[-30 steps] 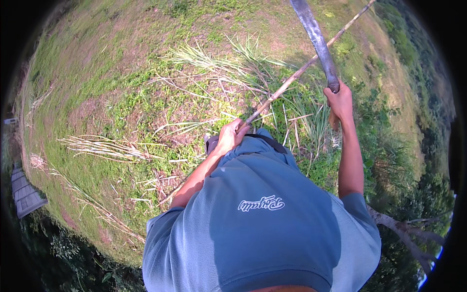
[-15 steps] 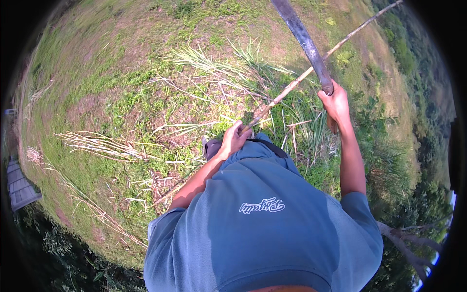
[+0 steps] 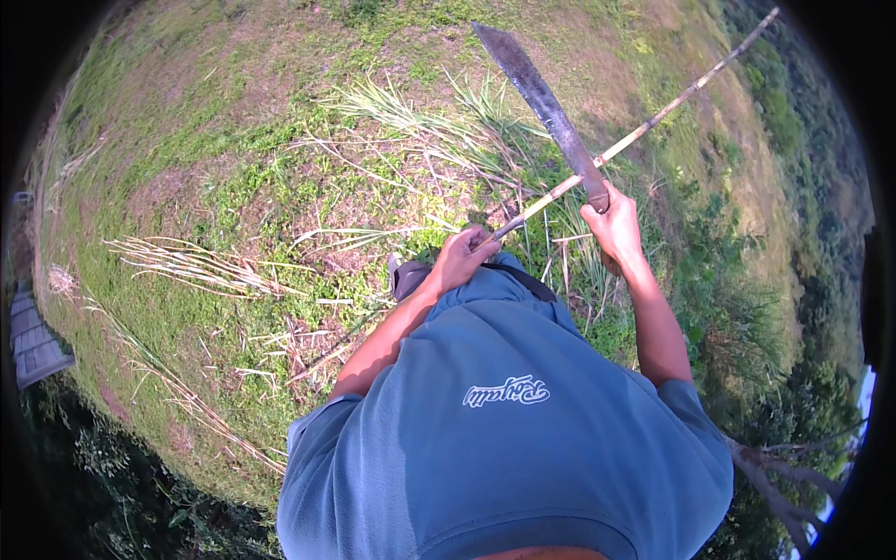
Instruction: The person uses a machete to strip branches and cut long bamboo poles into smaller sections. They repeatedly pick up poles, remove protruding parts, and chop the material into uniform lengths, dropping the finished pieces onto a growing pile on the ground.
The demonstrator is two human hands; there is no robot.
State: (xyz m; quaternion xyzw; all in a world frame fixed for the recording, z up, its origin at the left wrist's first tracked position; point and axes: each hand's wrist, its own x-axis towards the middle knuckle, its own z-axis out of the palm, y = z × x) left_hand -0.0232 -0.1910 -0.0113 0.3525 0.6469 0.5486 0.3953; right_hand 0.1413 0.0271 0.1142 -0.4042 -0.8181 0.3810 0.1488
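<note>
My left hand [image 3: 461,259] is closed round a long, thin jointed cane stalk [image 3: 644,129] near my waist. From there the stalk slants up and away to the far right, and its lower part passes back beside my left forearm. Out in front on the right, my right hand [image 3: 612,227] grips the handle of a machete [image 3: 541,98]. The dark, worn blade points up and to the left. It crosses the stalk just beyond the handle; whether the two touch I cannot tell for sure.
Leafy green cut tops [image 3: 411,117] lie on the grass ahead. A bundle of pale cut stalks [image 3: 191,264] is on the left, with a longer strip of stalks [image 3: 182,392] nearer. Bushes [image 3: 747,327] line the right; a grey slatted structure [image 3: 37,341] stands far left.
My right hand and the machete have moved left and closer to me, and the blade tip has come into view. The stalk has shifted slightly; my left hand keeps its hold.
</note>
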